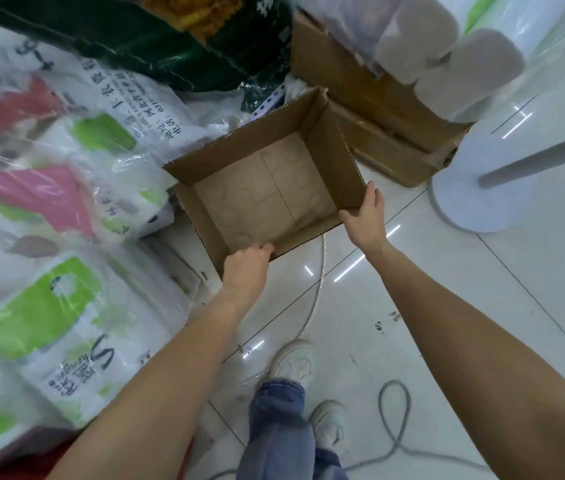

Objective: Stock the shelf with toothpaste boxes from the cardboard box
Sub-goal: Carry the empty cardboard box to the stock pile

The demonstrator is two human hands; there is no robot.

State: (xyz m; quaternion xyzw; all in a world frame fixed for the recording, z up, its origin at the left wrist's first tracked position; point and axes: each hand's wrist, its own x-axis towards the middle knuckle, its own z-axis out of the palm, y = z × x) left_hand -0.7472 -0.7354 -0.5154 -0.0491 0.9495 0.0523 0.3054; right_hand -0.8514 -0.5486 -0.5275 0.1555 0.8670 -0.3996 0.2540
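Nearest the camera, a jeans leg [281, 427] and two pale shoes [295, 362] stand on the glossy white tiled floor [447, 306], with a grey cable [395, 427] looping beside them.

Both bare forearms reach forward to an open cardboard box [263, 188] that sits on the floor. The left hand [244, 271] is at the box's near corner; its fingers [263, 249] are curled over the rim there, gripping the cardboard wall. The right hand [366, 216] takes the right corner: its thumb lies along the outer wall, one fingertip hooks over the near rim, and the edge is pinched between them.

Between the two sets of fingers lies the near wall of the box, and just beyond them its bare brown bottom shows, marked with faint round and square imprints; no toothpaste boxes are visible inside.

A thin pale cord [319, 271] runs under the near edge, just below the fingers.

Left of the left fingers lie plastic-wrapped packs [49, 306] printed in green, pink and white. Beyond the right fingers sit two taped cartons [378, 109], with wrapped paper rolls [447, 57] on the upper one, and a round white stand base [482, 202] to the right. Farthest back lies a dark green bag [170, 46].
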